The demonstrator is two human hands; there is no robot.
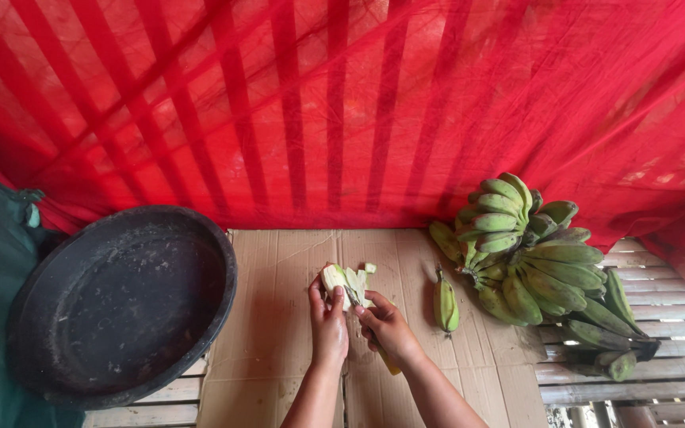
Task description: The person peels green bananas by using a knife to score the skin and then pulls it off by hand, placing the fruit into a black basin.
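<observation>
Two hands, left hand [328,323] and right hand [384,325], near centre, one peeled banana [341,279] between them, one knife [386,361], one loose green banana [445,304] right of the hands, one banana bunch [537,265] far right, one black basin [120,305] left, one cardboard sheet [271,317], one red net [342,103] far.

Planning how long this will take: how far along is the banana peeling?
Barely begun. The black basin looks empty, so nothing appears finished. In hand: the left hand holds a partly peeled banana, its pale flesh showing, while the right hand works a knife at it. Left: one loose green banana on the cardboard and the whole green banana bunch.
</observation>
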